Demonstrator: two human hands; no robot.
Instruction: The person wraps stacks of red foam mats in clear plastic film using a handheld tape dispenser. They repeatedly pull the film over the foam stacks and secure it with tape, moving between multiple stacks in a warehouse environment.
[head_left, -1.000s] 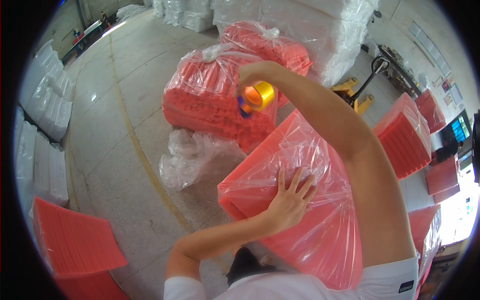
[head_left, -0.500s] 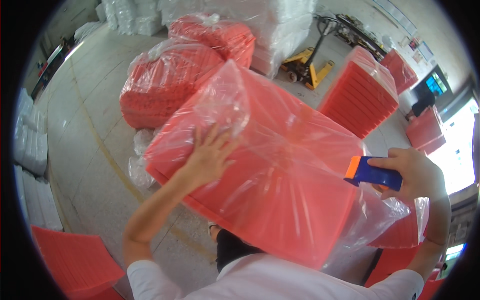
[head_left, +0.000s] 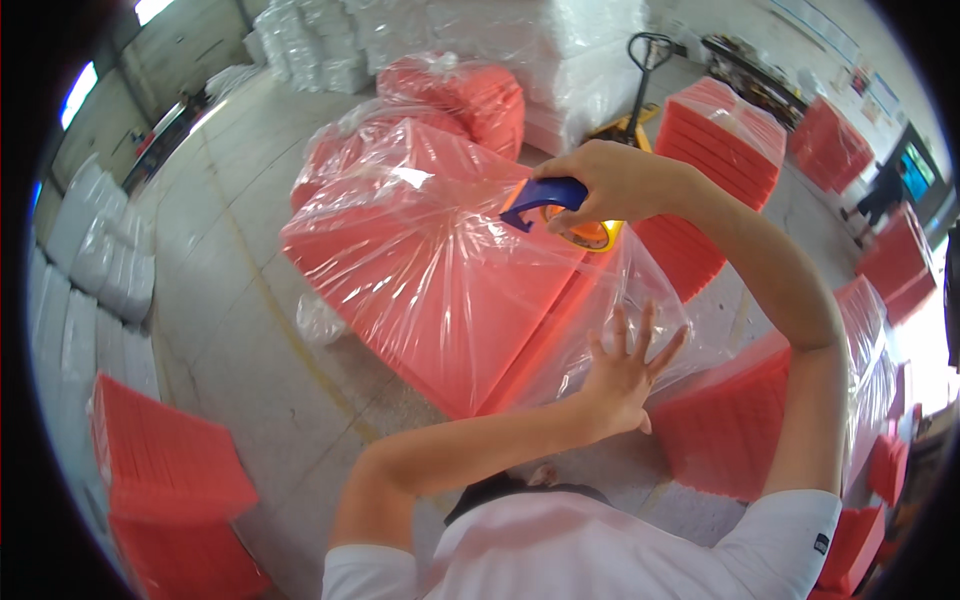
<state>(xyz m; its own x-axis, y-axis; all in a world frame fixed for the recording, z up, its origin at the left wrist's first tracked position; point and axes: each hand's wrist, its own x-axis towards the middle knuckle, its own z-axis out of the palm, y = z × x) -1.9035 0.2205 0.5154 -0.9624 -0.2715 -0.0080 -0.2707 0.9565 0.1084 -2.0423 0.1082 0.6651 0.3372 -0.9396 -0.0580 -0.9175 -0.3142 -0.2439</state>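
In front of me stands a stack of red foam sheets (head_left: 430, 330) under a clear plastic film (head_left: 400, 235) drawn into creases on top. My right hand (head_left: 605, 185) is closed round a blue and orange tape dispenser (head_left: 550, 195) with a yellow roll in it, over the stack's far right part. Lower down, my left hand (head_left: 622, 385) has its fingers spread against or just over the loose film at the stack's right side. Whether the tape touches the film, I cannot tell.
Wrapped red bundles (head_left: 470, 95) lie behind the stack, a pallet jack (head_left: 640, 100) beyond them. More red stacks stand at right (head_left: 715, 140) and near right (head_left: 730, 420). Red sheets (head_left: 170, 450) sit at left, near white wrapped packs (head_left: 100, 250). A person (head_left: 880, 190) is far right.
My left hand has gone from the stack's top left to the film on its right side. My right hand has carried the tape dispenser left and farther away, over the stack. The view has shifted.
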